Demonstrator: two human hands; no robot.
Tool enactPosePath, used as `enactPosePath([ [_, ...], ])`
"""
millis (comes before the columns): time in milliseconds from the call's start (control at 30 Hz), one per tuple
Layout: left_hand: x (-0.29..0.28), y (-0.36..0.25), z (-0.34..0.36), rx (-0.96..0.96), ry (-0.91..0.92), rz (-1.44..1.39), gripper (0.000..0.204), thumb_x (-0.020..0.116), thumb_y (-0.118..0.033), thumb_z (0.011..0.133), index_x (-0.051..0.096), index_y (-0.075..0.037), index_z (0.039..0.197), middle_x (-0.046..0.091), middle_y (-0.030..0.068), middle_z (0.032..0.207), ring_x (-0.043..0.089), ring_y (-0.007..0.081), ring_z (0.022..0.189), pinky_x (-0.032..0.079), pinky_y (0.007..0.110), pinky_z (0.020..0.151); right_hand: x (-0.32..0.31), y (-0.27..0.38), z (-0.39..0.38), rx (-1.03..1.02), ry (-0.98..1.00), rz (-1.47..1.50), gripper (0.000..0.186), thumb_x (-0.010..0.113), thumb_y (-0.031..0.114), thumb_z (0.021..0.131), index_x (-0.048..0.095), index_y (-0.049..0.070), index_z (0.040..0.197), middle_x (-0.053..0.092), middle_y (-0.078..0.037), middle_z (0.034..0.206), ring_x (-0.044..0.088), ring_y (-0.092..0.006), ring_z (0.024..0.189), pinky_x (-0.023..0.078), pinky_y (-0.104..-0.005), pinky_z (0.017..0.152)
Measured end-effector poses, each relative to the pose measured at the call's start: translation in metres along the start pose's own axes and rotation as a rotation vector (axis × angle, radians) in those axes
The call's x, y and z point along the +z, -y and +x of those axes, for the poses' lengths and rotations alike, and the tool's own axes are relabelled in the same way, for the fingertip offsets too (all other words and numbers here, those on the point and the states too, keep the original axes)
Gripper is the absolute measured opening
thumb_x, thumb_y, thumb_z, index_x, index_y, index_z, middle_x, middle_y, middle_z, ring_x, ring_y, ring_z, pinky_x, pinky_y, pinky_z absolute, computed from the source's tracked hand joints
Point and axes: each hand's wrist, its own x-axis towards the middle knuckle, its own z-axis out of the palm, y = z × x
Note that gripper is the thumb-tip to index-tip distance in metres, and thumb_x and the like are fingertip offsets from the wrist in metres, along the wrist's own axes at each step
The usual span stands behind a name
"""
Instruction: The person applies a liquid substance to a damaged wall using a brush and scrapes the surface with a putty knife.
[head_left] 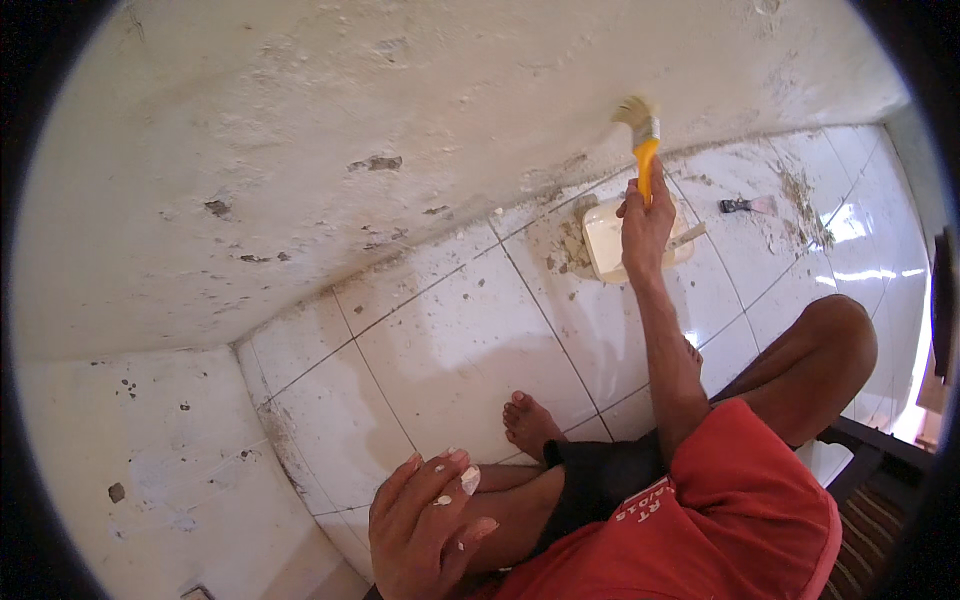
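My right hand (648, 225) is closed around the yellow handle of a paintbrush (645, 140). The brush points up and away from me, its pale bristles bent against the lower part of the off-white wall (480, 110). Below that hand, a cream-coloured tray (606, 245) rests on the tiled floor, partly hidden by my hand and wrist. A light-coloured handle or stick (688, 236) sticks out over its right side. My left hand (425, 520) is raised near my knee, holding nothing, fingers apart and loosely bent, with white smears on the fingertips.
A scraper with a dark handle (737, 206) lies on the white tiles (440, 330) right of the tray. Crumbled debris (800, 205) is scattered along the wall's foot. Chipped patches mark the main wall and the left side wall (170, 450). Dark slatted furniture (870, 500) stands at lower right.
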Motion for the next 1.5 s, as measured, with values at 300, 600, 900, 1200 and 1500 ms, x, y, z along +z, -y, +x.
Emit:
enactPosePath([
  [300, 0.001, 0.000, -0.001, 0.002, -0.015, 0.027, 0.034, 0.072, -0.017, 0.087, 0.065, -0.001, 0.116, 0.067, 0.0175, 0.120, 0.064, 0.0366, 0.109, 0.047, 0.050, 0.100, 0.060, 0.030, -0.071, -0.272, 0.700, -0.080, 0.049, 0.059, 0.004, 0.091, 0.053, 0.006, 0.140, 0.066, -0.018, 0.108, 0.062, -0.0254, 0.089, 0.050, -0.0397, 0.083],
  [600, -0.001, -0.002, 0.002, 0.044, -0.017, -0.021, 0.034, 0.072, -0.014, 0.087, 0.065, -0.001, 0.116, 0.066, 0.0175, 0.120, 0.064, 0.0377, 0.108, 0.047, 0.050, 0.099, 0.003, -0.040, 0.009, -0.069, -0.118, -0.200, 0.055, 0.052, 0.004, 0.095, 0.042, 0.001, 0.148, 0.053, -0.002, 0.070, 0.048, -0.0097, 0.057, 0.042, -0.0272, 0.049],
  [900, -0.003, -0.004, 0.002, 0.009, 0.002, 0.022, 0.034, 0.073, -0.012, 0.084, 0.065, 0.001, 0.114, 0.066, 0.0175, 0.119, 0.063, 0.0369, 0.109, 0.047, 0.049, 0.099, 0.057, -0.005, -0.060, -0.213, 0.712, -0.178, 0.050, 0.061, 0.002, 0.087, 0.056, 0.007, 0.137, 0.063, -0.027, 0.116, 0.060, -0.0424, 0.108, 0.048, -0.0422, 0.094],
  [1200, -0.002, -0.002, 0.003, 0.057, -0.017, 0.013, 0.034, 0.073, -0.012, 0.082, 0.066, 0.000, 0.113, 0.067, 0.0167, 0.118, 0.064, 0.0364, 0.109, 0.048, 0.049, 0.099, 0.026, 0.011, -0.016, -0.008, 0.136, 0.038, 0.057, 0.054, 0.006, 0.095, 0.039, 0.007, 0.151, 0.051, 0.004, 0.074, 0.045, -0.0046, 0.057, 0.041, -0.0221, 0.047],
  [1500, -0.003, 0.002, 0.003, 0.041, -0.040, 0.009, 0.033, 0.072, -0.012, 0.083, 0.065, 0.000, 0.113, 0.067, 0.0169, 0.118, 0.064, 0.0368, 0.108, 0.048, 0.049, 0.099, 0.006, 0.073, 0.007, 0.003, 0.544, -0.064, 0.051, 0.062, 0.003, 0.089, 0.056, 0.009, 0.139, 0.068, -0.014, 0.121, 0.062, -0.0159, 0.107, 0.047, -0.0316, 0.096],
])
